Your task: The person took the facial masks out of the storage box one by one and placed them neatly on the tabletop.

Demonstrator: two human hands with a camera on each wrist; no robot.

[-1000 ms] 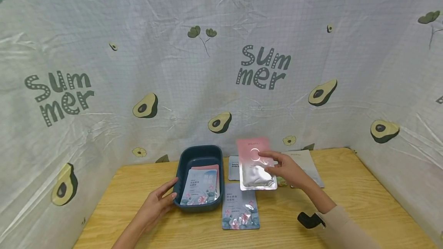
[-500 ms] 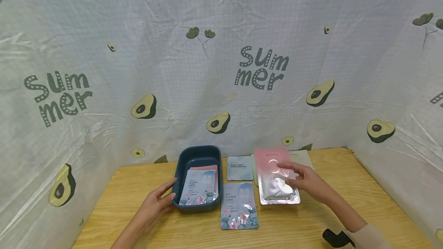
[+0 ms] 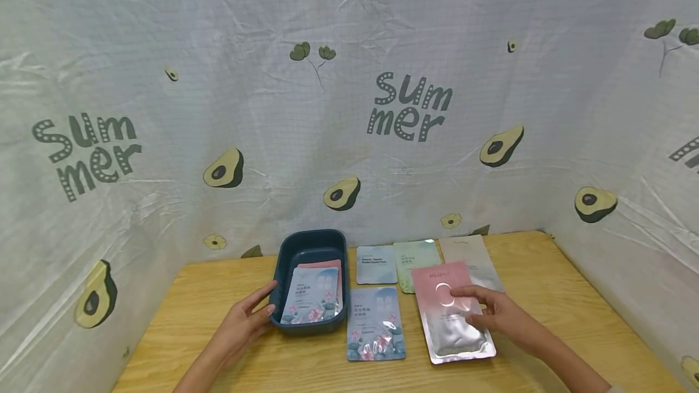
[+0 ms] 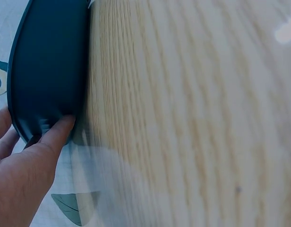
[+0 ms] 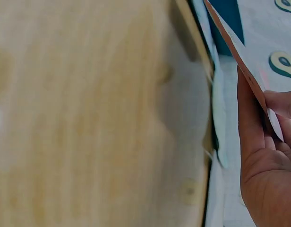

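Observation:
My right hand (image 3: 505, 317) pinches a pink-and-silver face mask sachet (image 3: 450, 338) by its right side, thumb on one face and fingers on the other. In the right wrist view the sachet (image 5: 242, 59) shows edge-on, raised over the table. My left hand (image 3: 240, 327) rests its fingers against the left side of a dark blue plastic bin (image 3: 314, 329). The left wrist view shows extended fingertips touching the bin's outer wall (image 4: 51, 61). Inside the bin a blue floral mask sachet (image 3: 311, 296) lies over a pink one (image 3: 340, 265), mostly hidden.
Another blue floral sachet (image 3: 375, 326) lies right of the bin. Behind it are a small pale blue packet (image 3: 377, 264), a green sachet (image 3: 415, 256) and a cream sachet (image 3: 469, 253). A printed cloth (image 3: 273, 138) hangs behind the wooden table (image 3: 180, 302).
My right hand has carried the pink sachet rightward and toward me, uncovering the small blue packet and the green sachet. My left hand has stayed at the bin.

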